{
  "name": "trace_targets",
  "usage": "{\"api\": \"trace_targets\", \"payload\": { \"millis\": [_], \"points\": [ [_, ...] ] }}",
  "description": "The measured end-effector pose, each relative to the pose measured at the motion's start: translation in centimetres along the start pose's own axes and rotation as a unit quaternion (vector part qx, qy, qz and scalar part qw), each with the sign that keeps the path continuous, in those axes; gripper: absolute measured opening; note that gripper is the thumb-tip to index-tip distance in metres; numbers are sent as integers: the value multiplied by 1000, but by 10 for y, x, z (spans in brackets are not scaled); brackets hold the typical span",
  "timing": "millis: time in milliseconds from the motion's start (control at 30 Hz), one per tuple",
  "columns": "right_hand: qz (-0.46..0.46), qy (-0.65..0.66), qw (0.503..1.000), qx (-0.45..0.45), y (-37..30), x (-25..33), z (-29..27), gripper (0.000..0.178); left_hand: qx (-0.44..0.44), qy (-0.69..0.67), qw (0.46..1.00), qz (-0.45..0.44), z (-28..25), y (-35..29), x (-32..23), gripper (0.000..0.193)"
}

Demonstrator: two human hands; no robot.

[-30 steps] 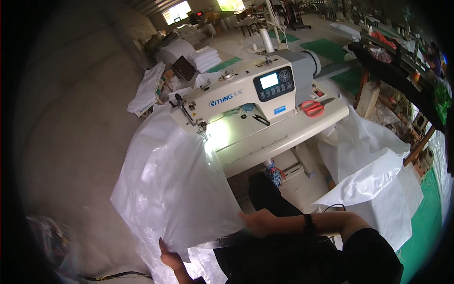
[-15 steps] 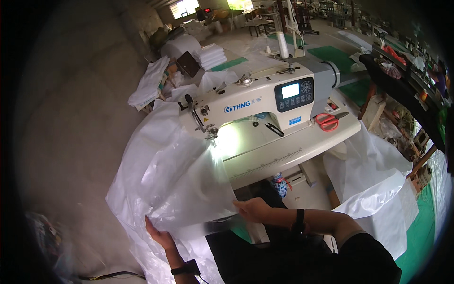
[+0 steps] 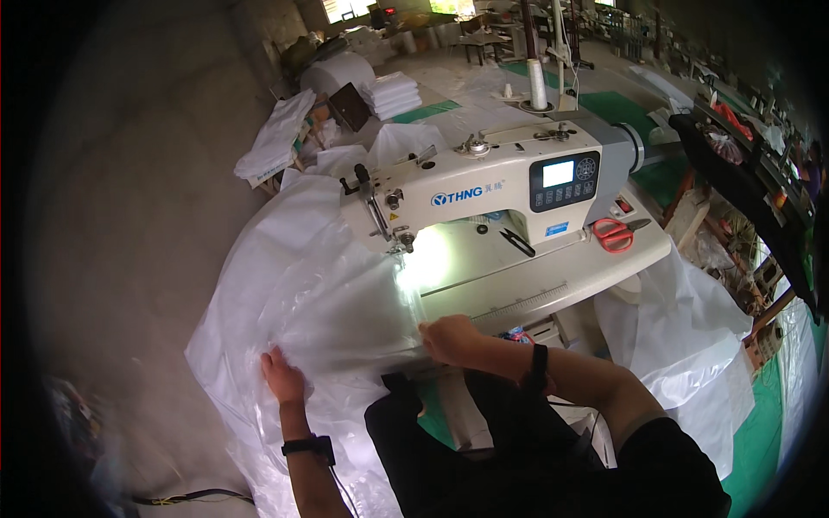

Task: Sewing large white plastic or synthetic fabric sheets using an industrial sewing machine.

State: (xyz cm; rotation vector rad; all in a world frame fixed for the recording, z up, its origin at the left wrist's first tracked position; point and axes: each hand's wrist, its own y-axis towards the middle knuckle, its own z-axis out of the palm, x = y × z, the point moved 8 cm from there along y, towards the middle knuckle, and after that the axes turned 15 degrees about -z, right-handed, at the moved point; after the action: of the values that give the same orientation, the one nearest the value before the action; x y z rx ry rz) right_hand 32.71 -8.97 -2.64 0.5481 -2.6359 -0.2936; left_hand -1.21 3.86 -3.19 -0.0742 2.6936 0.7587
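Observation:
A white, translucent plastic sheet (image 3: 337, 311) spreads over the left end of the sewing machine (image 3: 484, 173) and hangs down toward my lap. Its right edge runs under the lit needle area. My right hand (image 3: 451, 339) is closed on that edge, just in front of the machine bed, with the fingertips pinched together. Farther left, my left hand (image 3: 283, 377) lies on the sheet with its fingers partly spread. On the machine bed rest black thread snips (image 3: 517, 243) and red-handled scissors (image 3: 615, 235).
A white thread cone (image 3: 537, 85) stands behind the machine. More white sheeting (image 3: 673, 324) hangs at the right of the bed. Folded white stacks (image 3: 391, 93) and a large roll (image 3: 337, 73) lie at the back left. A bare wall (image 3: 147, 216) rises at the left.
My right hand has moved up toward the needle area with the sheet's edge. My left hand has also shifted up over the sheet. The machine appears slightly farther right in view.

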Motion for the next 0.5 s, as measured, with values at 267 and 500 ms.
{"api": "trace_targets", "payload": {
  "millis": [267,500],
  "points": [
    [-21,-48,998,20,48,-20,3,16,69,64,995,-19,26,57,-22,33],
    [-26,-193,977,86,76,-37,15,13,100,98,989,-38,60,84,-26,40]
  ]
}}
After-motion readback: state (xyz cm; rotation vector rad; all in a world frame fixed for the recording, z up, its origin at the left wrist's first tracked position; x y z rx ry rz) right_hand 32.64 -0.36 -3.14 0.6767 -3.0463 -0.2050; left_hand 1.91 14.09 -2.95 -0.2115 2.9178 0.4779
